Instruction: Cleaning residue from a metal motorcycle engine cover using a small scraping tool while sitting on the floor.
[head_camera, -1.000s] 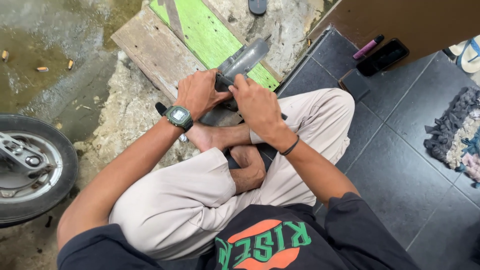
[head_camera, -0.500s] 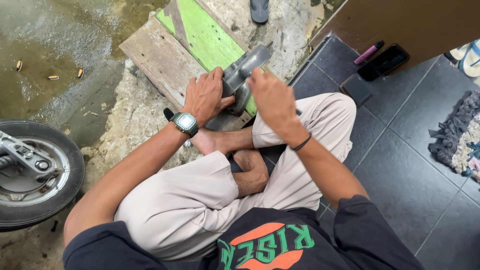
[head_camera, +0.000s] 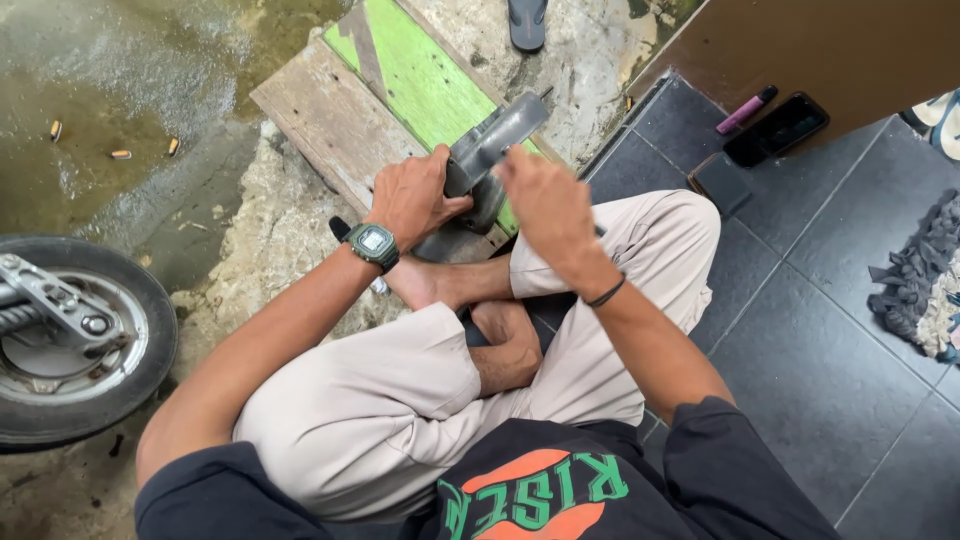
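Above crossed legs, left hand (head_camera: 415, 195) gripped a grey metal blade-like part (head_camera: 495, 140); right hand (head_camera: 545, 205) closed beside it, evidently mid-adjustment, calling next for steady bracing.

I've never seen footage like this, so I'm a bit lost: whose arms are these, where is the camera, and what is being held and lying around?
There is no machine here. The camera sits on a person's head and looks down, so you see that person's own arms and crossed legs as they sit on dark floor tiles.

The left hand, with a wristwatch, grips a grey, boxy metal-looking part. The right hand is at the same part, but it is blurred, so its exact grip cannot be told.

Beyond the hands lies a weathered wooden board painted partly green on rough concrete. At the left is a scooter wheel. At the upper right, on the tiles, lie a dark phone and a small purple stick-shaped thing. A rag rug lies at the right edge, and a sandal at the top.
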